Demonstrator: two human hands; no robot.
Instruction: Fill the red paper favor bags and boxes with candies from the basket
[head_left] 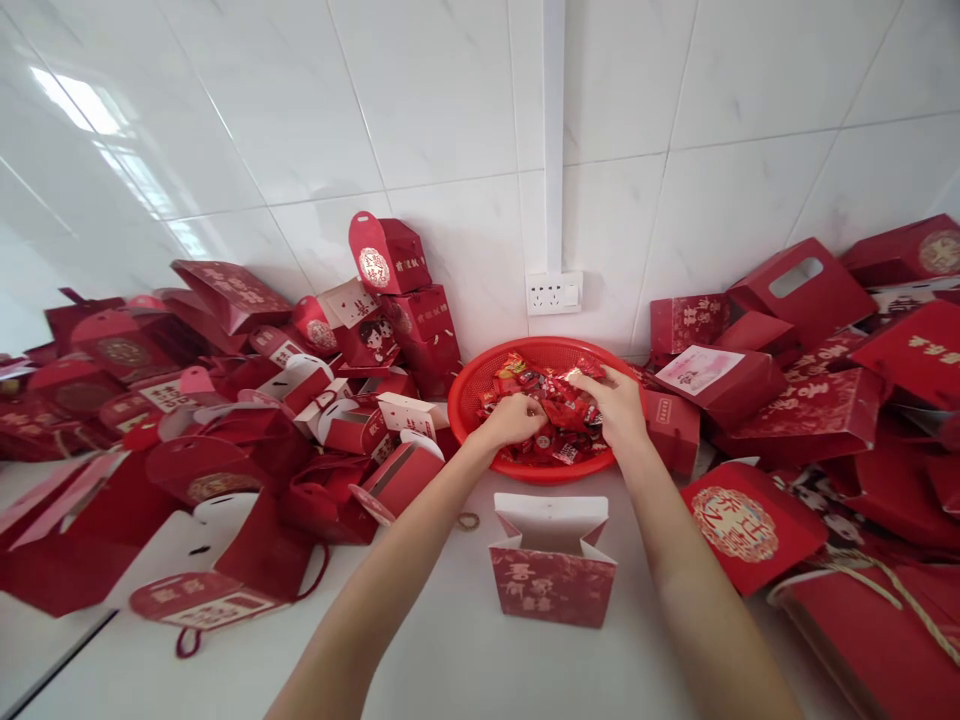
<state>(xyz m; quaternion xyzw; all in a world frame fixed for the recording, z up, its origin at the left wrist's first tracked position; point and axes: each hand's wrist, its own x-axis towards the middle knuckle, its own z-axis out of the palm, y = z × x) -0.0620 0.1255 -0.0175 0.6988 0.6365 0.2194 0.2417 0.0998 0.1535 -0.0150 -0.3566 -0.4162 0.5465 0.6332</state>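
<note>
A red plastic basket [466, 392] near the wall holds many candies [559, 412] in shiny red wrappers. Into its left side reaches my left hand [516, 420], its fingers curled down among the candies; what they pinch is hidden. My right hand [621, 402] is at the basket's right side, thumb and fingers bent around a red wrapped candy [581, 412]. In front of the basket, between my forearms, a dark red paper gift box [553, 585] stands upright with its white-lined top open.
Heaps of red gift boxes cover the table at left [247, 440] and right [795, 410]. A stack of boxes [420, 320] rises behind the left heap. A wall socket [553, 293] sits above the basket. A small cord loop [467, 521] lies on the white table [450, 640].
</note>
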